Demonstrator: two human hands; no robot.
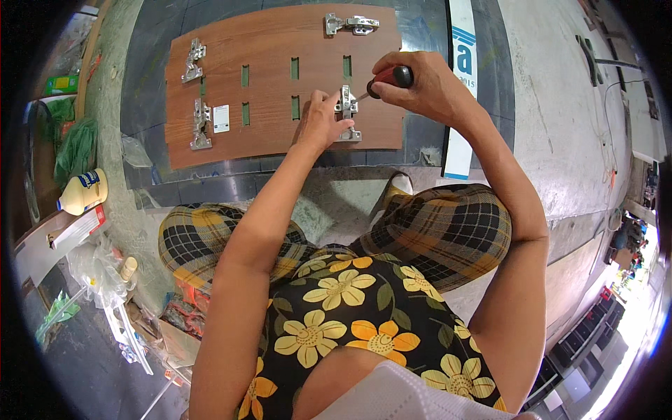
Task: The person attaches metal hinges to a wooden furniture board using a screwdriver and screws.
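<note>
A brown wood-grain panel (269, 42) with several green-filled slots lies flat in front of me. My left hand (324, 120) presses its fingers on a metal cabinet hinge (348, 105) at the panel's near right. In my right hand (423, 80) is a screwdriver with a red and black handle (393, 81), its shaft slanting left toward that hinge. Whether the tip sits in a screw is too small to tell. Other hinges rest on the panel: one at the far right (352, 25), one at the far left (194, 60) and one at the near left (201, 124).
Under the panel is a dark tiled surface (150, 84). A white printed strip (458, 140) runs along its right side. At the left stand a cream plastic bottle (85, 192), green netting (73, 150) and clear plastic bags (98, 273). Concrete floor (546, 105) extends to the right.
</note>
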